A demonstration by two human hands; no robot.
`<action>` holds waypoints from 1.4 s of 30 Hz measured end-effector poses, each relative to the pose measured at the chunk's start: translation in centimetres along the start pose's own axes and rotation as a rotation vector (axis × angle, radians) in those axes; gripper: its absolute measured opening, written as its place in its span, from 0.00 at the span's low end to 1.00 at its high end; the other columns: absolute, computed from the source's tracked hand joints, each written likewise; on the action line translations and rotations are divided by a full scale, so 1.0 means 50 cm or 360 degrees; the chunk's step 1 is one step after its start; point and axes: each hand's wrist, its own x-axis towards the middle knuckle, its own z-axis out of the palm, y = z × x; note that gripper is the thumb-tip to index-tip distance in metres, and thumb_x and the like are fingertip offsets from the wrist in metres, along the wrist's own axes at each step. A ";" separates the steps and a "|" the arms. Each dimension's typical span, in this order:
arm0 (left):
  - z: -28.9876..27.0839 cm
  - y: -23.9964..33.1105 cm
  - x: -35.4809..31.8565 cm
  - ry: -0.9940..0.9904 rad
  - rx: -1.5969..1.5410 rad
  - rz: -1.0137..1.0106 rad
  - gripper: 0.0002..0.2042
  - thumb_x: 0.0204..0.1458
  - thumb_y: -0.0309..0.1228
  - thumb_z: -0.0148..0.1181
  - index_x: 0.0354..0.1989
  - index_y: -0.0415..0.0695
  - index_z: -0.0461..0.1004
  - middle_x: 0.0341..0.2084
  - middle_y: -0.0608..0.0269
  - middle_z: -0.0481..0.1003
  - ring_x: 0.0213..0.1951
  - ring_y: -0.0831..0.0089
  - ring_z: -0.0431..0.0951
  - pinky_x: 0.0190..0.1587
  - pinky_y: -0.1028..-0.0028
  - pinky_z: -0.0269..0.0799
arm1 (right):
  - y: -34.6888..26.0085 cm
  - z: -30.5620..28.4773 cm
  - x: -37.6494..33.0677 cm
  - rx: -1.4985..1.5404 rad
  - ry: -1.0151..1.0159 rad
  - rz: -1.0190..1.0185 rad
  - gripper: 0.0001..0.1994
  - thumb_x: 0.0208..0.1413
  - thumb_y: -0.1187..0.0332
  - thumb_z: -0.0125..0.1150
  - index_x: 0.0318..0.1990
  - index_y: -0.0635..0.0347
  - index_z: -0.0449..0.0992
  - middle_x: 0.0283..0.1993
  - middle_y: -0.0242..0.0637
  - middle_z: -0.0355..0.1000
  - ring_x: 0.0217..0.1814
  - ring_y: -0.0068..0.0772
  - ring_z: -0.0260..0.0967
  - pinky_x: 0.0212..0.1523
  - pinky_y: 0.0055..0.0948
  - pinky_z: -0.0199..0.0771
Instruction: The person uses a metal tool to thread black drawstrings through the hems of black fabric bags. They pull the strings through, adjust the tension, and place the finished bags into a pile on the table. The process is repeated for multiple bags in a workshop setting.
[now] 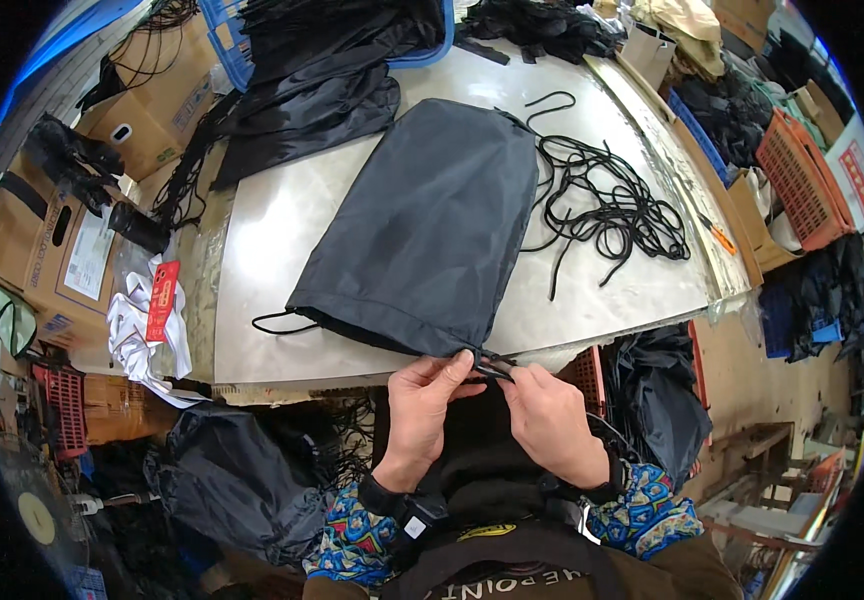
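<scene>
A black fabric drawstring bag lies flat on the pale tabletop, its hemmed opening toward me. A small loop of cord sticks out at the hem's left corner. At the right corner, my left hand pinches the edge of the bag between thumb and finger. Close beside it, my right hand is closed on the black cord coming from that corner. The exact grip of the fingertips is partly hidden. A loose heap of black cords lies to the right of the bag.
More black fabric pieces spill from a blue basket at the back left. Cardboard boxes stand along the left. An orange-handled cutter rests by the right edge. Black bags pile up below the table's near edge.
</scene>
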 end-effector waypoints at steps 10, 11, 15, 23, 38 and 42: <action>-0.053 0.051 0.033 0.0283 -0.0209 0.0287 0.07 0.56 0.31 0.57 0.30 0.40 0.72 0.25 0.65 0.74 0.27 0.78 0.75 0.28 0.76 0.73 | 0.042 -0.057 0.010 0.0080 -0.0093 -0.0295 0.17 0.51 0.70 0.60 0.49 0.59 0.69 0.30 0.44 0.69 0.29 0.48 0.70 0.28 0.37 0.70; -0.080 0.072 0.034 0.0336 -0.0301 0.0353 0.07 0.56 0.31 0.58 0.30 0.41 0.72 0.25 0.65 0.74 0.27 0.78 0.74 0.27 0.77 0.72 | 0.062 -0.097 0.009 0.0024 -0.0187 -0.0365 0.15 0.49 0.71 0.62 0.46 0.61 0.71 0.29 0.44 0.69 0.29 0.48 0.69 0.28 0.36 0.71; -0.062 0.092 0.036 0.0321 -0.0129 0.0244 0.06 0.56 0.33 0.57 0.31 0.44 0.73 0.24 0.66 0.75 0.27 0.79 0.75 0.27 0.78 0.71 | 0.076 -0.180 -0.013 0.0198 -0.0271 -0.0011 0.07 0.47 0.79 0.60 0.36 0.67 0.76 0.25 0.45 0.68 0.24 0.45 0.67 0.26 0.33 0.67; -0.052 0.039 0.040 0.0185 -0.0148 0.0287 0.11 0.58 0.36 0.55 0.32 0.40 0.72 0.25 0.65 0.75 0.22 0.80 0.74 0.24 0.80 0.71 | 0.003 -0.066 0.039 0.0271 -0.0366 -0.0478 0.12 0.50 0.75 0.60 0.43 0.64 0.73 0.30 0.44 0.69 0.30 0.47 0.69 0.30 0.36 0.69; -0.008 0.040 0.043 -0.0274 0.0090 0.0469 0.07 0.56 0.28 0.56 0.39 0.38 0.74 0.31 0.69 0.76 0.33 0.83 0.73 0.35 0.82 0.68 | 0.011 -0.031 0.070 0.0872 -0.0451 0.0201 0.07 0.57 0.73 0.56 0.30 0.67 0.76 0.18 0.29 0.69 0.21 0.12 0.62 0.22 0.19 0.61; 0.004 0.035 0.065 -0.0272 0.0082 0.0505 0.07 0.56 0.27 0.55 0.41 0.38 0.72 0.31 0.71 0.73 0.31 0.86 0.69 0.33 0.81 0.66 | 0.008 -0.021 0.087 0.0674 -0.0301 0.0026 0.07 0.57 0.72 0.56 0.29 0.65 0.75 0.16 0.35 0.67 0.18 0.19 0.63 0.21 0.23 0.63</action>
